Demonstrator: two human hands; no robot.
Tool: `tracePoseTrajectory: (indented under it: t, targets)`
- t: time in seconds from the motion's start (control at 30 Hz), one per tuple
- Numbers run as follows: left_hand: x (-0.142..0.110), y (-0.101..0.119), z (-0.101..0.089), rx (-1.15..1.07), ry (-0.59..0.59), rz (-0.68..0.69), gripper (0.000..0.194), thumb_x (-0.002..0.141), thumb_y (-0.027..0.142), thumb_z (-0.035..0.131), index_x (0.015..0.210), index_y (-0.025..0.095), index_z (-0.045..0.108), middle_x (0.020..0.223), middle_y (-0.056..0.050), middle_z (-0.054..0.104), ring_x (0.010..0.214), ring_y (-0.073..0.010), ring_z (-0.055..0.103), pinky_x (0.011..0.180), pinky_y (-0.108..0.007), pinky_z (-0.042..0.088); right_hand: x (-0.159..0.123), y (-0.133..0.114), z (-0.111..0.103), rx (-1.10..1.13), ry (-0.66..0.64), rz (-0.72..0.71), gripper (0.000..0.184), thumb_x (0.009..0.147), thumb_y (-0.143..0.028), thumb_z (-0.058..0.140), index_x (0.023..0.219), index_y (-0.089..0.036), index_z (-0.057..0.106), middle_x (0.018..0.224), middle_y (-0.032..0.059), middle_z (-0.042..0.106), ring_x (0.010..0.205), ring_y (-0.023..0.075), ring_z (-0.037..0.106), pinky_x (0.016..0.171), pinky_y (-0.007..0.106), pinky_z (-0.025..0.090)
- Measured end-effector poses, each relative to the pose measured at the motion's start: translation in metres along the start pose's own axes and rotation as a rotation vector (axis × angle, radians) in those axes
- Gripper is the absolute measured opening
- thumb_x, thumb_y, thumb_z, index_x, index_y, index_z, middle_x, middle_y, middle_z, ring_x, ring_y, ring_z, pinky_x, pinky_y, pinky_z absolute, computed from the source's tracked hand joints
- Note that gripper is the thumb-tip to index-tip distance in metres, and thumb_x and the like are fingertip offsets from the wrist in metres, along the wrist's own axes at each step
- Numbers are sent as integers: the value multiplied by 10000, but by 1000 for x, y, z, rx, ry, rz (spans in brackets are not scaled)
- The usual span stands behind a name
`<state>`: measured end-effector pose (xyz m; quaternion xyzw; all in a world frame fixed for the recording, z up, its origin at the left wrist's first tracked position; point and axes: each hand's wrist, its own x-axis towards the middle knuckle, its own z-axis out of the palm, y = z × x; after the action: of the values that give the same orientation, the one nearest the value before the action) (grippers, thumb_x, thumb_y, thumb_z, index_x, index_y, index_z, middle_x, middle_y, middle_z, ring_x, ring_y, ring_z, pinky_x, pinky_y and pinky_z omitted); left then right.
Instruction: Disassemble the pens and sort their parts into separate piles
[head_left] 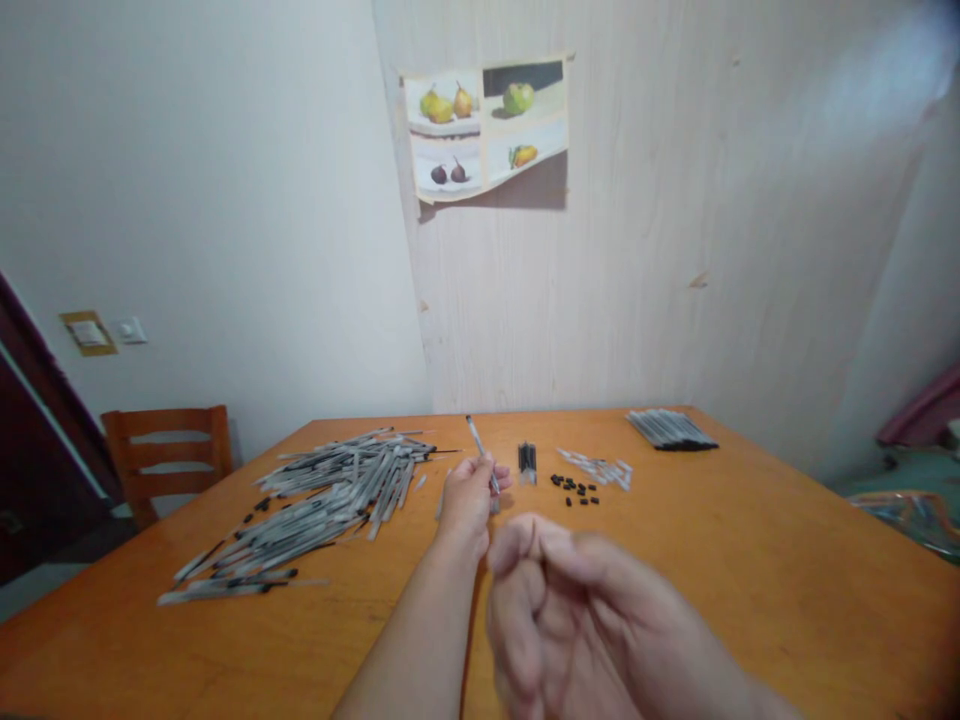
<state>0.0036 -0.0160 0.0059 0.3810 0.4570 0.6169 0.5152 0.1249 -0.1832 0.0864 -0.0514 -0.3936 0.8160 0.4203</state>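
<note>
In the head view, a slim pen [481, 447] is sitting in the left hand [466, 492], above the middle of the desk [712, 560], its dark end pointing away. That grip is pinching the barrel between thumb and fingers. The right hand [585, 620] is hovering close to the camera, fingers curled; blur is hiding whether its grip is quite closed or holding anything.

The pen is looking light and stiff, probably smooth plastic that could roll or slip; mid-barrel is seeming the surest hold, with a gentle pinch being enough.

On the wooden desk, a loose heap of pens [322, 515] is spreading to the left. Beyond the hands, a small dark bundle [527, 460] is lying near black pieces [581, 489] and clear pieces [604, 468], while a neat row of pens [670, 430] is resting near the far right corner. A slatted chair [165, 422] is standing past the left edge, and a sheet of fruit pictures [482, 130] is hanging on the pale wall.
</note>
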Motion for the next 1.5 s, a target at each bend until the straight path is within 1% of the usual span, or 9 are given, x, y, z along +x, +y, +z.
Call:
tracePoseTrajectory:
  t: [0.07, 0.13, 0.3, 0.47, 0.6, 0.77, 1.1, 1.37, 1.5]
  targets:
    - [0, -1, 0, 6, -4, 11, 322, 798, 464, 675, 813, 158, 579, 745, -60, 684, 660, -138, 639, 596, -236, 466, 18, -3, -19, 60, 223, -49, 255, 924, -352, 490, 909, -181, 680, 723, 27, 664, 638, 115, 601, 621, 225, 483]
    - [0, -2, -1, 11, -14, 35, 337, 787, 486, 675, 826, 164, 585, 735, -51, 675, 651, -136, 626, 583, -231, 450, 30, -9, -37, 54, 347, -65, 227, 918, -298, 500, 881, -152, 670, 753, 47, 673, 650, 117, 605, 603, 221, 472]
    - [-1, -4, 0, 92, -37, 114, 346, 782, 493, 664, 825, 156, 604, 745, -55, 665, 619, -122, 593, 591, -235, 435, 44, -16, -73, -14, 483, -128, 181, 885, -260, 551, 872, -129, 675, 765, 57, 683, 645, 120, 606, 570, 217, 472]
    - [-3, -5, 4, 243, -98, 204, 282, 799, 435, 645, 810, 154, 623, 749, -64, 670, 669, -145, 605, 641, -252, 441, 51, -15, -110, -83, 663, -229, 128, 861, -237, 589, 809, -138, 651, 701, 49, 678, 565, 106, 584, 503, 193, 444]
    - [-2, -9, 4, 411, -124, 300, 232, 828, 397, 612, 782, 170, 633, 721, -46, 664, 675, -154, 591, 646, -251, 416, 49, -17, -129, -4, 664, -229, 153, 879, -241, 567, 805, -135, 650, 703, 68, 687, 579, 126, 615, 535, 218, 480]
    - [1, -17, 2, 604, -134, 392, 217, 858, 377, 569, 767, 190, 632, 713, -32, 654, 664, -160, 565, 630, -253, 376, 48, -19, -134, 38, 644, -218, 169, 881, -261, 570, 795, -137, 647, 679, 64, 671, 574, 134, 608, 552, 236, 490]
    - [-7, -20, 4, 701, -168, 491, 209, 859, 383, 577, 775, 205, 646, 740, -25, 644, 691, -166, 539, 641, -253, 349, 48, -17, -138, 111, 631, -204, 140, 861, -259, 578, 791, -146, 621, 653, 34, 625, 555, 120, 559, 535, 228, 456]
    - [-8, -22, 4, 726, -173, 500, 217, 867, 406, 563, 786, 222, 647, 746, -21, 643, 688, -169, 536, 653, -255, 342, 49, -16, -138, 129, 619, -205, 130, 869, -258, 573, 776, -168, 586, 602, 3, 564, 501, 104, 499, 474, 214, 421]
    - [-10, -20, 5, 747, -172, 498, 206, 859, 393, 573, 777, 225, 658, 742, -26, 649, 687, -174, 539, 653, -257, 343, 50, -13, -141, 71, 620, -224, 158, 864, -285, 616, 759, -184, 555, 484, -72, 431, 383, 64, 341, 380, 178, 308]
